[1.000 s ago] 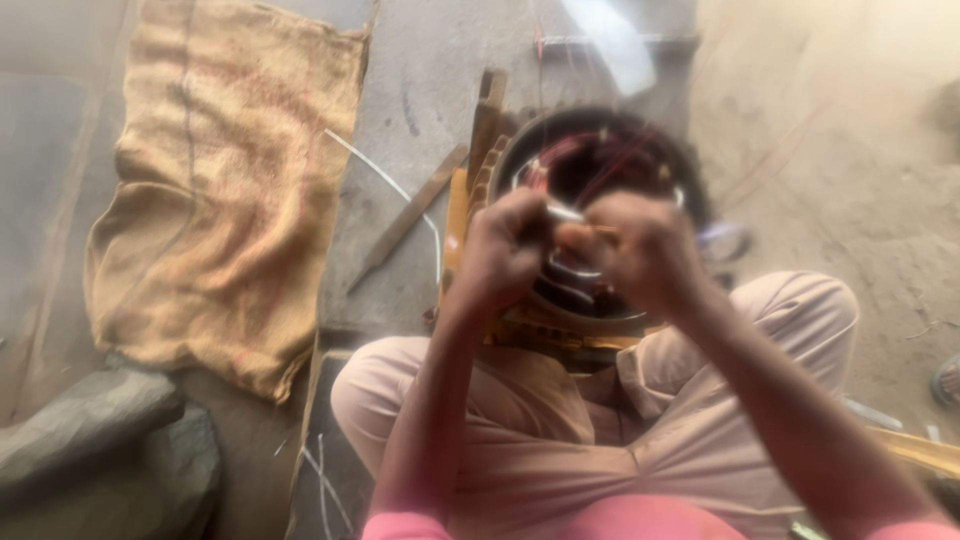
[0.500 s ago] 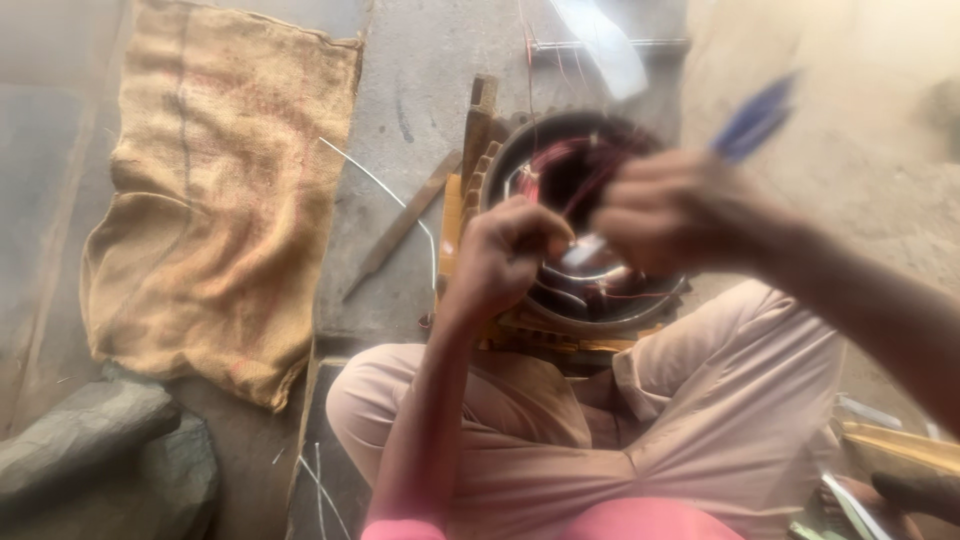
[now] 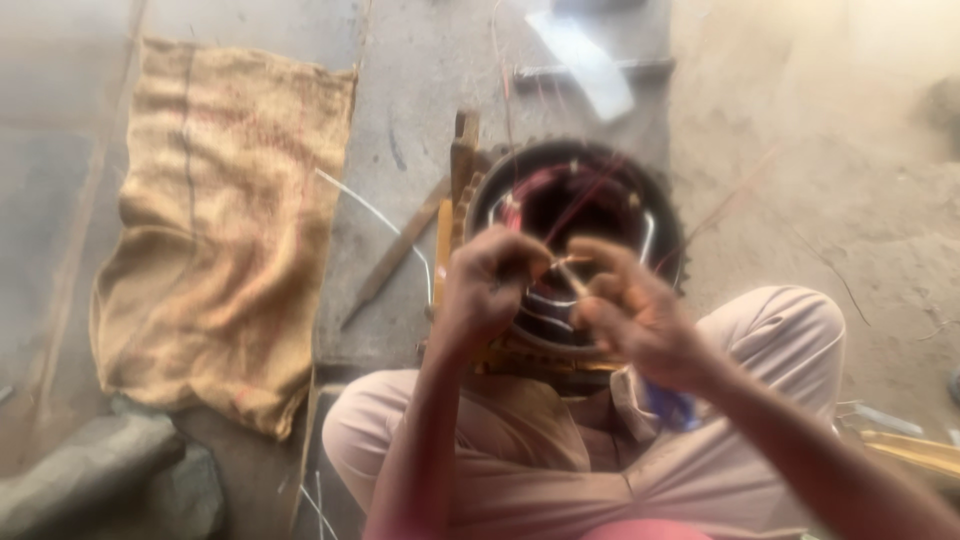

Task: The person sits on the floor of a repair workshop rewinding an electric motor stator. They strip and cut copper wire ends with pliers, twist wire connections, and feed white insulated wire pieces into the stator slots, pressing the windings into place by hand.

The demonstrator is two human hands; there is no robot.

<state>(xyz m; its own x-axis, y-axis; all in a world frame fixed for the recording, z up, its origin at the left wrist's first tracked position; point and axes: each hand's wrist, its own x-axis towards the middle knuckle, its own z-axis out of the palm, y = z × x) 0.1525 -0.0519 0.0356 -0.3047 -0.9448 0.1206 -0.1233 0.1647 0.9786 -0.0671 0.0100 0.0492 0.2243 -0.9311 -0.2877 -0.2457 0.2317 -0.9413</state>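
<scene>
Seemingly mid-winding, I see both hands, left hand (image 3: 492,285) and right hand (image 3: 630,310), each grip pinched on a thin wire (image 3: 566,272) over the round stator (image 3: 575,225) at twelve o'clock, coils unfinished.

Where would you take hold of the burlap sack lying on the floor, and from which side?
Probably the burlap sack is best pinched at its lower right corner, nearest the person's left hand. It lies flat and limp on the concrete floor, so only edges and corners offer a fold; that corner looks slightly rumpled. Come from the right, sliding fingers under the edge.
</scene>
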